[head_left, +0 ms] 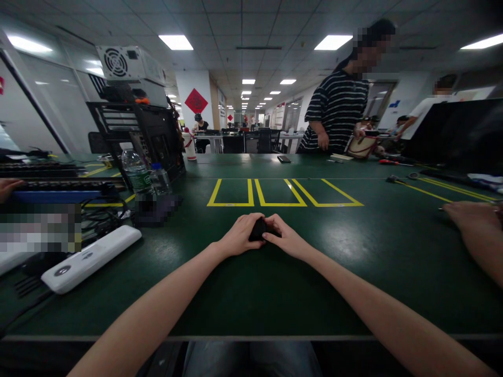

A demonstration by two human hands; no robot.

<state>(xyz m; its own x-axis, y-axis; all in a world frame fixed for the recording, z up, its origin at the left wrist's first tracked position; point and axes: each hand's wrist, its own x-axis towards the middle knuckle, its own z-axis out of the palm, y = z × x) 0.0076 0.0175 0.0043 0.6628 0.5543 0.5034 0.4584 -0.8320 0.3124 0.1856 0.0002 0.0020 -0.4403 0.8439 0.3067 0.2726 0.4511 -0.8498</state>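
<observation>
My left hand [240,234] and my right hand [286,236] meet at the middle of the dark green table [243,293]. Between them is a small black object [258,230], mostly covered by my fingers, so its kind does not show. The left fingers curve over its left side. On its right side my right thumb and fingers close in. Both hands are low, at or just above the tabletop. Just beyond them, yellow tape outlines [280,204] mark several open-topped boxes on the surface.
A white power strip [92,259] and cables lie at left. Behind them stand a water bottle [135,170] and an open black computer case [157,136]. Another person's hand [473,222] rests at the right edge. A person in a striped shirt [338,104] stands across the table, near a phone [284,159].
</observation>
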